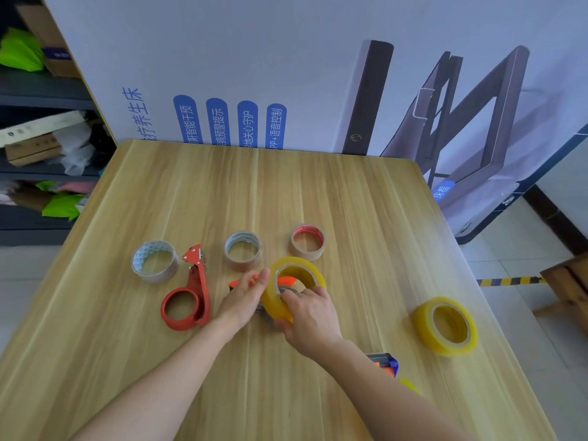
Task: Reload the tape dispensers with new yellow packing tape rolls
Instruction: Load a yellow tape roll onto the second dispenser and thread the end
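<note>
- Holding the yellow roll (272,297) tilted on its edge near the middle of the desk (318,192), the right hand (310,316) has its fingers curled round the near rim, some of them inside the hole.
- An orange dispenser (288,280) lies under both hands. A part of it shows through the hole of the roll, so the roll seems to be going onto its hub but is not yet seated.
- The left hand (245,297) lies on the left part of this dispenser, and its fingertips reach the edge of the roll. The fingers look rather straight, but I cannot tell if they clasp the dispenser below, because the hand hides it.
- A red dispenser (199,281) lies flat just to the left, untouched, and its ring is empty.
- The second roll (445,348), also yellow, lies flat on the right side of the desk, well apart from both dispensers.
- Three other rolls stand behind; the middle one (243,264) is just beyond the hands.
- A small orange and blue tool (386,364) lies beside the right forearm, perhaps a cutter; it is too blurred to be sure.
- My judgement: the task is in its first half. No dispenser is loaded yet; the first roll must be seated and the red dispenser is still to be filled.
</note>
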The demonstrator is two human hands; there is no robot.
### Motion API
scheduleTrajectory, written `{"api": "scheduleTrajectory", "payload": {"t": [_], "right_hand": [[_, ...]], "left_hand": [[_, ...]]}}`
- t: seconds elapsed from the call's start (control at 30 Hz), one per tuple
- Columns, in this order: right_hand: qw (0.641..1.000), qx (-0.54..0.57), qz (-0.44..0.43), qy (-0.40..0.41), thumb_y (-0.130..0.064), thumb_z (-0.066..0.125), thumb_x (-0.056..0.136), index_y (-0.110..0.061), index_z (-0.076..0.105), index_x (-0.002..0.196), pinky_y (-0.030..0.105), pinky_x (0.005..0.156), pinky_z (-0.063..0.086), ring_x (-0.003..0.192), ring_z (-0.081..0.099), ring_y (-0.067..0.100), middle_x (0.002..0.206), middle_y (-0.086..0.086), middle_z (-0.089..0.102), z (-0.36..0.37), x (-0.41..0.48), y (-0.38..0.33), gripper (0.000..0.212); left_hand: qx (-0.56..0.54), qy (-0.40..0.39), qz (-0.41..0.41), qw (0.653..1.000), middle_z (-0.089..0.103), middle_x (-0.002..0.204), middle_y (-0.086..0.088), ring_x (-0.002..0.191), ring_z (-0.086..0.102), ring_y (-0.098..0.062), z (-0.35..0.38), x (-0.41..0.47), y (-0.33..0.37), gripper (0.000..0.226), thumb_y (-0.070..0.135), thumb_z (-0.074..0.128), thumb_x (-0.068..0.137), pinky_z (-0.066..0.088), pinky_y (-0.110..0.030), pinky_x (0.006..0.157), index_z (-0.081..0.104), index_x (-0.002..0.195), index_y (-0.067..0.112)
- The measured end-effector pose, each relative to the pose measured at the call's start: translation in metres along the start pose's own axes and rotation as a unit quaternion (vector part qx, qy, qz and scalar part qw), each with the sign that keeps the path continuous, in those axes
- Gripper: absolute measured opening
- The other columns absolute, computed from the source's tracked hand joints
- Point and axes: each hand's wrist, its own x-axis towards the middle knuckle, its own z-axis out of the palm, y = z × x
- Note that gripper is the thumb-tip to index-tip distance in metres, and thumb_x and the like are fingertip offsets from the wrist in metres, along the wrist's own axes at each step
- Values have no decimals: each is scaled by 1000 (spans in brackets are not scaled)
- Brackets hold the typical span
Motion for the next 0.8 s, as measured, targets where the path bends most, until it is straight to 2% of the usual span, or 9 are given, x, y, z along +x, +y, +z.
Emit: {"api": "scheduleTrajectory", "payload": {"t": [0.1,0.23,0.3,0.4,0.47,0.6,0.67,0.73,0.8], "right_hand": [[1000,-6,-3,-14,-37,63,82,-19,58,101,30,95,31,95,61,22,95,0,69,5,0,1,27],[999,-24,-8,-22,-38,59,83,-18,58,108,31,95,32,93,61,24,96,0,70,15,-6,-3,31],[999,-30,-12,-24,-38,59,84,-18,57,118,31,98,31,96,61,23,100,-1,71,18,-8,-5,39],[999,-25,-14,-30,-37,59,86,-19,56,124,31,100,31,97,60,23,102,-2,71,18,-7,-1,42],[999,-40,-19,-27,-38,63,84,-20,61,116,31,98,36,92,62,22,95,-4,72,16,-9,3,36],[1000,-14,-15,3,-47,76,68,-22,67,83,31,84,51,73,60,17,70,-8,66,19,-17,10,30],[997,64,23,37,-52,68,73,-18,65,80,32,81,46,81,56,19,76,-4,63,19,-19,13,34],[985,112,97,85,-46,65,78,-15,64,82,34,77,47,89,55,23,87,0,62,18,-17,17,32],[968,131,186,105,-32,66,82,-11,64,100,36,83,47,101,53,26,108,5,58,18,-14,23,28]], "left_hand": [[-15,-2,-1,1000,55,100,22,89,53,4,-2,0,2,76,93,38,61,39,-20,73,47,117,41],[-32,-4,-26,999,63,104,7,100,61,-12,3,2,-4,91,82,62,46,49,-36,93,49,118,27],[-37,-4,-31,999,63,106,4,100,62,-16,6,4,-8,87,70,72,47,51,-41,92,48,117,24],[-37,-10,-30,999,62,107,5,99,61,-15,9,8,-12,63,51,78,64,53,-36,85,51,113,23],[-39,-21,-28,999,64,107,5,96,61,-11,9,10,-14,51,40,79,72,51,-30,78,53,112,24],[-51,-23,-28,998,66,106,4,94,63,-10,11,10,-12,47,27,81,73,48,-25,72,55,111,23],[-52,-20,-30,998,66,106,1,93,64,-14,14,8,-9,50,23,82,72,48,-25,68,54,113,20],[-53,-23,-35,998,64,106,1,93,63,-14,16,8,-6,53,22,83,71,50,-25,63,53,114,20],[-43,-20,-39,998,62,107,2,96,62,-16,17,8,-3,55,23,84,70,50,-25,66,52,115,21]]}}
